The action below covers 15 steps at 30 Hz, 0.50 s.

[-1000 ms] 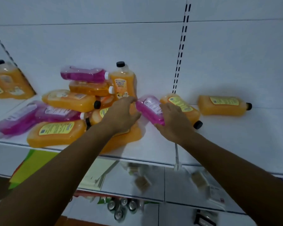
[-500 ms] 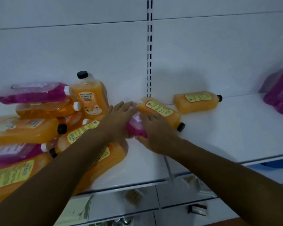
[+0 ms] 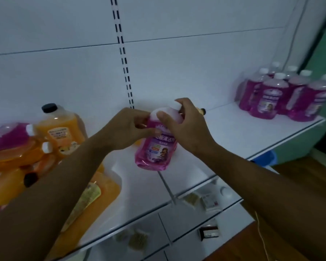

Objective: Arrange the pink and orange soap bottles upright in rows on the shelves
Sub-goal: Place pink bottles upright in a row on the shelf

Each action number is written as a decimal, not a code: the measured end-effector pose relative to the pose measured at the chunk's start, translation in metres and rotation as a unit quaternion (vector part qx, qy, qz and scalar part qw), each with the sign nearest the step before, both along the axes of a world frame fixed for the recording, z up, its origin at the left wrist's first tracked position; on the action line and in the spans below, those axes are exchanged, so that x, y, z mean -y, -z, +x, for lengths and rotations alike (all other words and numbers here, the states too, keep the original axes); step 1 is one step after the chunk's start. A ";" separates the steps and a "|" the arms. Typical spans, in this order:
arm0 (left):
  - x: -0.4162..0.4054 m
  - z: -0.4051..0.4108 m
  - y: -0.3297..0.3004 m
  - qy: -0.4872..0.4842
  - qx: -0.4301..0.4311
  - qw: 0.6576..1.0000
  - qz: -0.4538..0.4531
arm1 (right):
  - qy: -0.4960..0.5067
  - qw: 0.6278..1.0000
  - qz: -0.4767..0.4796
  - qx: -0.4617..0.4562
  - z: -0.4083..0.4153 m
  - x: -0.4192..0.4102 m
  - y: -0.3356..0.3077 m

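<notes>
I hold a pink soap bottle (image 3: 155, 150) upright above the white shelf (image 3: 233, 132), label facing me. My right hand (image 3: 184, 127) grips its neck and white cap from the right. My left hand (image 3: 128, 127) pinches its upper left side. A jumbled pile of orange bottles (image 3: 8, 187) and a lying pink one (image 3: 6, 136) fills the shelf's left end, with one orange bottle (image 3: 61, 129) standing upright behind it. At the far right stand several pink bottles (image 3: 269, 98) upright in rows. An orange bottle behind my right hand shows only its black cap (image 3: 202, 110).
A slotted upright (image 3: 123, 59) runs down the white back panel. Lower shelves hold small boxes (image 3: 209, 201) and packets. A blue tub (image 3: 265, 159) sits under the shelf's right end, over a wooden floor.
The pink bottle went from lying on the shelf to upright in both hands and lifted. My view swung right, bringing the standing pink bottles into sight.
</notes>
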<state>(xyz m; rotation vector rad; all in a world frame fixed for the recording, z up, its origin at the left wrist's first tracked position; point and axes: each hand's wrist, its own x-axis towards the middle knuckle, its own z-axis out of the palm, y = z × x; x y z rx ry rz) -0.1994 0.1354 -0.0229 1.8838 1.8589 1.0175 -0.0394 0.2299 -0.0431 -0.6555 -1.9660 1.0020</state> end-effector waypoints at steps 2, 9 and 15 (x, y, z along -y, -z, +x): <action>-0.020 0.020 -0.002 0.017 0.056 0.998 0.017 | 0.004 1.000 0.003 -0.018 0.024 -0.012 -0.001; -0.113 0.093 0.015 0.079 0.206 0.975 0.034 | 0.067 0.998 -0.010 0.002 0.117 -0.082 0.008; -0.211 0.163 0.028 0.108 0.204 0.972 0.044 | 0.137 0.989 0.046 0.032 0.189 -0.163 0.020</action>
